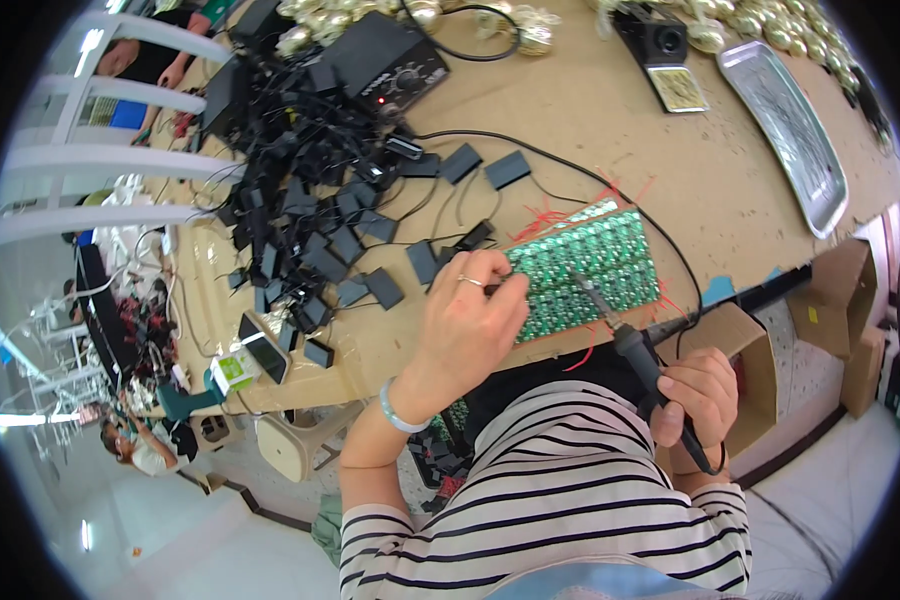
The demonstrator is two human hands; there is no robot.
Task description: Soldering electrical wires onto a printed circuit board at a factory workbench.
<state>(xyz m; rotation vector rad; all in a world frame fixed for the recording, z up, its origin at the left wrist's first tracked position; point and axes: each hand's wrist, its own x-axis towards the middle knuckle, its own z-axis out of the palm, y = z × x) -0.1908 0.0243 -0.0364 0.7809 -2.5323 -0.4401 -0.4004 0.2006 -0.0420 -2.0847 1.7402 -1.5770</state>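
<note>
Soldering, we judge | right hand (pixel 700 396) grips soldering iron (pixel 637 353) — tip over green circuit panel (pixel 595 268), near table (pixel 590 95) edge | left hand (pixel 475 318) curled at panel's left end, grip unclear | next: we'd need steady contact

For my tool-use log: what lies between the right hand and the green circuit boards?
The soldering iron, reaching from the right hand to over the green circuit boards; head view.

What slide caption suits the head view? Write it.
Right hand holds a soldering iron over a green circuit panel, left hand at its left side.
</note>
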